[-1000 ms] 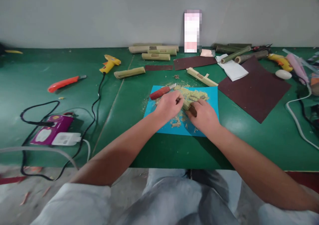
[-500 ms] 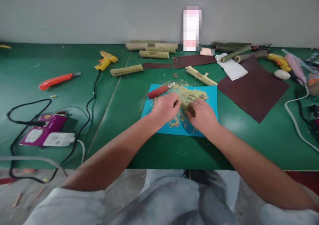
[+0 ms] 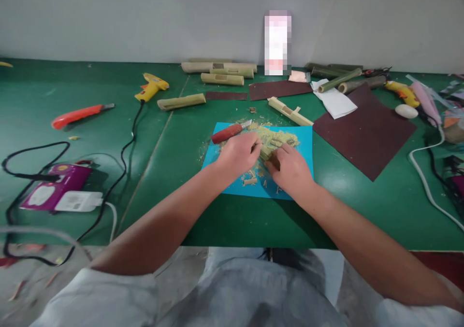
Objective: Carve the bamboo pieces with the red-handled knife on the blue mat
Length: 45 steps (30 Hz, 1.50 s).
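A short piece of greenish bamboo [image 3: 266, 152] sits between my two hands over a blue sheet [image 3: 232, 186]. My right hand [image 3: 293, 168] grips its right end, with the thumb below and fingers curled over the top. At the left end of the piece, my left hand [image 3: 237, 152] is closed with thumb and fingers pinched; what it pinches is too small to make out. Pale green shavings [image 3: 286, 136] cover much of the sheet. Just beyond my left hand lies a red-handled carving knife [image 3: 228, 133], its blade pointing right.
Cut bamboo tubes [image 3: 222, 79] lie toward the wall, with a notched one [image 3: 290, 111] nearer. Dark brown sheets [image 3: 366, 138] and a white tissue [image 3: 335, 100] are on the right. To the left are a yellow glue gun [image 3: 150, 88], an orange cutter [image 3: 78, 116] and a corded purple power strip [image 3: 58, 184].
The view has shifted slightly, so everything appears a little further left. Both hands keep nearly the same grip and place around the bamboo piece.
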Each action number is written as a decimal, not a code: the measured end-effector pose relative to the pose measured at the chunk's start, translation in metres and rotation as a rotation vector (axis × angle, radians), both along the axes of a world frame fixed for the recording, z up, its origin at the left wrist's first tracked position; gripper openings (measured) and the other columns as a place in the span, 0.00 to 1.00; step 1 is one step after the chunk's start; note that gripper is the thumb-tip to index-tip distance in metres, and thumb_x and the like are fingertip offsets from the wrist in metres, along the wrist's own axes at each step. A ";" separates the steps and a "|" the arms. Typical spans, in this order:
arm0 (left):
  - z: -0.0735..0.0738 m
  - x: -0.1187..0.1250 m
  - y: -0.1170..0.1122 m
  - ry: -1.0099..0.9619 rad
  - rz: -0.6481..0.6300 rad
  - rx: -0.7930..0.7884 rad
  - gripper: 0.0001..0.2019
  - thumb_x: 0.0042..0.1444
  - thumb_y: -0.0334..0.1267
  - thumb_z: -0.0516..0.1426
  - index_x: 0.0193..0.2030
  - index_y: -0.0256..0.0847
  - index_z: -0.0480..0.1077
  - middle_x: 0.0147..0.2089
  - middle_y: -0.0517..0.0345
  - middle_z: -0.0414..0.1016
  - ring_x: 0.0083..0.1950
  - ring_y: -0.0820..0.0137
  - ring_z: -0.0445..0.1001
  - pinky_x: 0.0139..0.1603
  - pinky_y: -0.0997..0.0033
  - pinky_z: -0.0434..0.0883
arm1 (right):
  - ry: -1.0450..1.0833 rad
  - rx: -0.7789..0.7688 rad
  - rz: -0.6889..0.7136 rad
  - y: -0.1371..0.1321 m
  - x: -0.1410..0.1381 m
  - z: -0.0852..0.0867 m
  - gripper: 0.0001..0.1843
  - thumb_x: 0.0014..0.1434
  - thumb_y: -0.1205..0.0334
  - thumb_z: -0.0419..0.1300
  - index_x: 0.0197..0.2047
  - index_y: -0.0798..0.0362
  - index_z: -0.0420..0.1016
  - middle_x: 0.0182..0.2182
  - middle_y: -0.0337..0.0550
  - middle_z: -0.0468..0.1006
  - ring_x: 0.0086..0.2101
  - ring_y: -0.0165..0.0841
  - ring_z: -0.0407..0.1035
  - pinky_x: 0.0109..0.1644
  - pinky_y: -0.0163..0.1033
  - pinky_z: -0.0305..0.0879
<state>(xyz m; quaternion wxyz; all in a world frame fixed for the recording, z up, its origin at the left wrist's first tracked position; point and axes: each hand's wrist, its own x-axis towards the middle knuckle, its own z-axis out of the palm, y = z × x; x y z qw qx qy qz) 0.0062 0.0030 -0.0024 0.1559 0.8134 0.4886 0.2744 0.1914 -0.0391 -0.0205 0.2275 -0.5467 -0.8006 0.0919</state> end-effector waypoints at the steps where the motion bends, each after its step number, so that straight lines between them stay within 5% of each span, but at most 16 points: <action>1: 0.001 0.000 0.000 0.006 0.000 -0.002 0.08 0.60 0.33 0.55 0.29 0.41 0.65 0.25 0.60 0.69 0.26 0.73 0.64 0.29 0.69 0.60 | -0.002 -0.002 -0.001 0.000 0.000 0.000 0.06 0.64 0.62 0.57 0.36 0.54 0.72 0.38 0.51 0.75 0.42 0.43 0.69 0.45 0.48 0.66; 20: -0.004 0.002 0.003 0.056 0.032 0.026 0.07 0.63 0.37 0.55 0.36 0.40 0.72 0.32 0.57 0.76 0.31 0.71 0.70 0.33 0.71 0.65 | -0.012 -0.006 -0.011 -0.001 -0.001 0.006 0.05 0.64 0.63 0.58 0.37 0.55 0.74 0.40 0.53 0.76 0.44 0.43 0.71 0.48 0.47 0.67; 27: 0.010 -0.008 -0.009 -0.056 0.004 0.282 0.07 0.65 0.38 0.56 0.41 0.40 0.75 0.41 0.53 0.77 0.46 0.65 0.75 0.45 0.65 0.73 | -0.019 -0.004 -0.012 -0.002 0.000 0.006 0.06 0.64 0.61 0.59 0.38 0.54 0.74 0.39 0.52 0.76 0.42 0.43 0.70 0.44 0.46 0.65; 38: -0.002 -0.008 -0.004 -0.162 -0.026 0.019 0.11 0.59 0.34 0.61 0.48 0.40 0.78 0.40 0.56 0.80 0.36 0.71 0.76 0.42 0.69 0.76 | -0.026 -0.001 -0.023 -0.002 -0.001 0.006 0.07 0.64 0.61 0.58 0.36 0.55 0.73 0.38 0.51 0.76 0.40 0.42 0.71 0.43 0.46 0.64; 45: 0.000 -0.009 -0.003 -0.165 0.014 -0.055 0.05 0.58 0.37 0.62 0.37 0.39 0.78 0.37 0.56 0.78 0.36 0.70 0.74 0.40 0.69 0.74 | -0.022 -0.011 -0.035 -0.002 0.000 0.006 0.05 0.63 0.62 0.60 0.37 0.55 0.74 0.40 0.52 0.77 0.42 0.43 0.71 0.44 0.46 0.64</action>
